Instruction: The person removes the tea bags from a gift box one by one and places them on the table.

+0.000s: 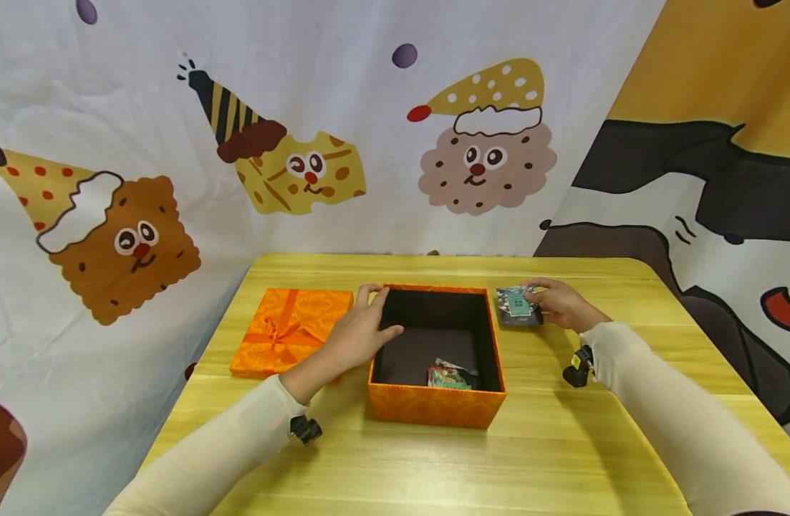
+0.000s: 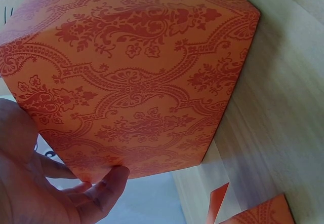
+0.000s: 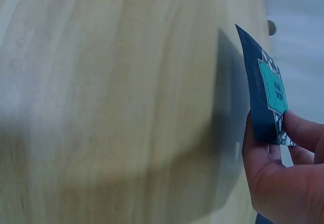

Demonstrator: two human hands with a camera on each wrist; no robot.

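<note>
An orange patterned gift box stands without its lid, its dark inside facing up. My left hand grips its left wall near the back corner, with the thumb over the inner side. In the left wrist view, fingertips touch the outside of the box. Several small printed packets lie inside against the front wall, partly hidden by it. To the right of the box, my right hand pinches a flat dark packet with a teal label by its edge, tilted above the tabletop.
The orange box lid, tied with an orange ribbon bow, lies left of the box on the wooden table. A white cloth with cartoon prints hangs behind the table. Small dark cameras are strapped to both wrists.
</note>
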